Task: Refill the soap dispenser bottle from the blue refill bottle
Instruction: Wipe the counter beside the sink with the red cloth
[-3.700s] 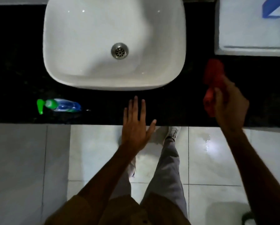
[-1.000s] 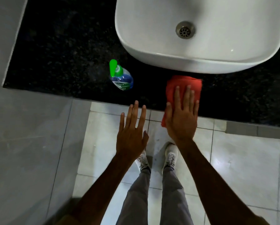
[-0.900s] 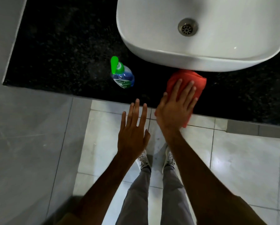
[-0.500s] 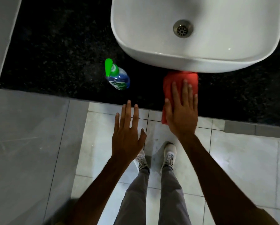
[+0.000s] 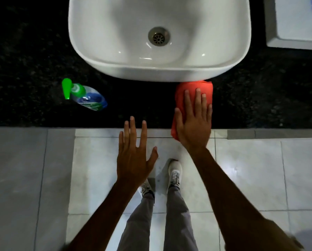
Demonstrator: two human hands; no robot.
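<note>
Wiping step: right hand (image 5: 193,122) lay flat on red cloth (image 5: 193,89) at worktop (image 5: 34,60) front edge; left hand (image 5: 135,156) spread, empty. Next: likely grasping soap dispenser bottle (image 5: 86,96).

Soap bottle (image 5: 84,96) on counter (image 5: 24,69), left of basin (image 5: 158,69); cloth (image 5: 193,98) in front, prob. touching basin.

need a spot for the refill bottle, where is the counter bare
Widest bare patch: the dark counter left of the sink, behind the soap dispenser. Another lies between dispenser and red cloth. A third sits right of the cloth. Crowded: the front strip under the right hand.
</note>
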